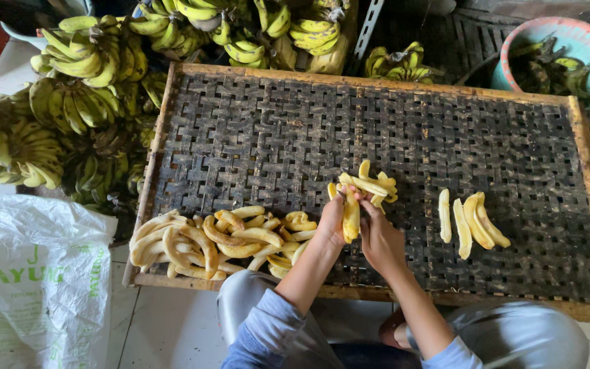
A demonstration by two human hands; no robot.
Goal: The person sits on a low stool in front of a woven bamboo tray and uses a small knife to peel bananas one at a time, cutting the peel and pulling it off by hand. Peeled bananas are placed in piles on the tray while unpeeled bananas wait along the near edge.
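My left hand [332, 220] and my right hand [380, 239] meet over the middle of a dark woven tray [274, 130] with a wooden frame. Together they hold a banana [352, 215] whose yellow skin [370, 183] is splayed open above the fingers. A heap of peeled bananas [220, 240] lies at the tray's near left corner, just left of my left forearm. Several peeled bananas [469, 220] lie side by side to the right of my right hand.
Bunches of unpeeled green-yellow bananas [69, 89] pile up left of and behind the tray. A pink and teal basin [582, 48] with dark peels stands at the far right. A white plastic sack [32, 273] lies on the floor at the lower left.
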